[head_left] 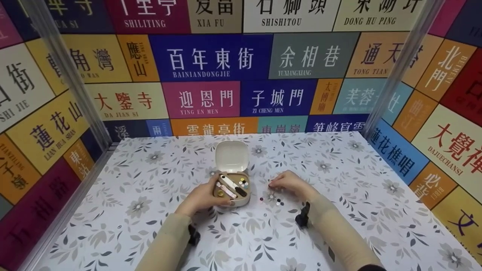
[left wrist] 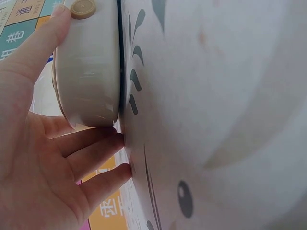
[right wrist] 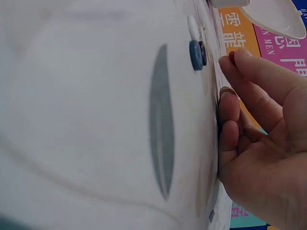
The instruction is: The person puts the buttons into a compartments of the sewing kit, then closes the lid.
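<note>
A person's left hand [head_left: 203, 197] grips the near left side of a small cream plastic sewing-kit case [head_left: 232, 188], thumb curled over its edge and fingers resting against the floral-patterned white tablecloth [head_left: 150, 210] beneath, as the left wrist view shows. The case sits near the middle of the table with its rounded white hinged lid [head_left: 232, 156] standing open at the far side; inside lie a dark tube, pale pink and white pieces and a cluster of small coloured buttons. Just right of the case, the right hand [head_left: 288, 183] rests on the cloth with its fingers curled together, and the right wrist view shows a small dark red button [right wrist: 231, 57] pinched at the fingertips. A scatter of small loose buttons [head_left: 276, 201], red, white and dark, lies on the cloth just in front of that hand, between it and the case; a blue button [right wrist: 195, 54] lies close to the fingertips. Walls of colourful panels bearing Chinese place names [head_left: 211, 60] enclose the table on three sides
</note>
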`<state>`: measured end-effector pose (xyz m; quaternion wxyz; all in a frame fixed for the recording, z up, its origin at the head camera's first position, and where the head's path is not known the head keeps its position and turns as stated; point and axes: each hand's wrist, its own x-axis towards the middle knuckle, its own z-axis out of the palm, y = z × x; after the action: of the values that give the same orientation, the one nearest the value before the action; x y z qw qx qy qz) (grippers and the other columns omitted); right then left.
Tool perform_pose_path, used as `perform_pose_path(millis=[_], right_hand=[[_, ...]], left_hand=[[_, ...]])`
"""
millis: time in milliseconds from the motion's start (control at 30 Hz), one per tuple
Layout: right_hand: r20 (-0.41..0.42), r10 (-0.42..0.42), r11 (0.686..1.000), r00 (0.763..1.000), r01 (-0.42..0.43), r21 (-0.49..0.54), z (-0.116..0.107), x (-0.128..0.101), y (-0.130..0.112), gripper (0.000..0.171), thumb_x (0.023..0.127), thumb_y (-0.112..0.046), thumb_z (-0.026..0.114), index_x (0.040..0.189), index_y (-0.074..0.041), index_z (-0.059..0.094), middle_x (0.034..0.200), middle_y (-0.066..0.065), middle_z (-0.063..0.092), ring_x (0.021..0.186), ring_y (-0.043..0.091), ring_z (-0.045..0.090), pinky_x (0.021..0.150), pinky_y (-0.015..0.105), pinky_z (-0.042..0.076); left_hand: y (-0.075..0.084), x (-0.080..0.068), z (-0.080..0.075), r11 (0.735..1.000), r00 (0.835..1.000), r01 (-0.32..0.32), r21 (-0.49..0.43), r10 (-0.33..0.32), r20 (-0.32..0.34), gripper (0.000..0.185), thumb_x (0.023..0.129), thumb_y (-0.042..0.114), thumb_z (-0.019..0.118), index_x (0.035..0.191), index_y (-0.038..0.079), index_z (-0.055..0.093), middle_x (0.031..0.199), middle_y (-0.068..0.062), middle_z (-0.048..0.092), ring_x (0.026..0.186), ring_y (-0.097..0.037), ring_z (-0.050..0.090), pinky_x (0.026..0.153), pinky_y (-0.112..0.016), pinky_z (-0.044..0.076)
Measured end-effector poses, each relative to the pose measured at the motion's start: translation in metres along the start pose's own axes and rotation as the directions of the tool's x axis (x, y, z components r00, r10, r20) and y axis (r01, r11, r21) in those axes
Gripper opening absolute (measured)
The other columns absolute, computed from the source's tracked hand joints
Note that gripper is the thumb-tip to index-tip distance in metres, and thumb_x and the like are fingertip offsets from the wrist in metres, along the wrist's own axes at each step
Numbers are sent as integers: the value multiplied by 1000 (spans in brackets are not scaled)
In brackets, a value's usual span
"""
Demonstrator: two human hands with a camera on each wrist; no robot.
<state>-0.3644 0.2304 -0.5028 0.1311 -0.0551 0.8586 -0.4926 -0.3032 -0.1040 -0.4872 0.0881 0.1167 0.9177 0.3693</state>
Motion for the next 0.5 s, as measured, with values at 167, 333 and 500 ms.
perform_pose_path(millis=[167,333,500], right_hand=[[17,17,998,1000,-18,58,-2,-1,-1,15,84,-15,74,90,0,75,78,3,69,66,13,55,61,24,46],[54,-21,995,998,16,96,-4,0,0,11,85,-14,71,89,-5,76,80,3,71,66,12,56,60,22,45],[82,-56,985,995,41,165,-5,0,2,12,85,-9,70,91,0,75,79,4,72,66,12,57,61,21,45]], left_hand=[[0,0,-1,1000,1000,-11,-15,11,-2,122,60,60,84,156,23,19,143,-19,47,125,-37,48,105,-53,36],[-1,0,-1,999,1000,-31,-16,31,-6,119,62,58,84,156,22,20,142,-18,49,123,-38,49,104,-53,36],[-1,-1,1,999,999,-35,-21,35,-3,121,61,60,84,157,24,18,142,-18,48,124,-37,49,104,-52,36]])
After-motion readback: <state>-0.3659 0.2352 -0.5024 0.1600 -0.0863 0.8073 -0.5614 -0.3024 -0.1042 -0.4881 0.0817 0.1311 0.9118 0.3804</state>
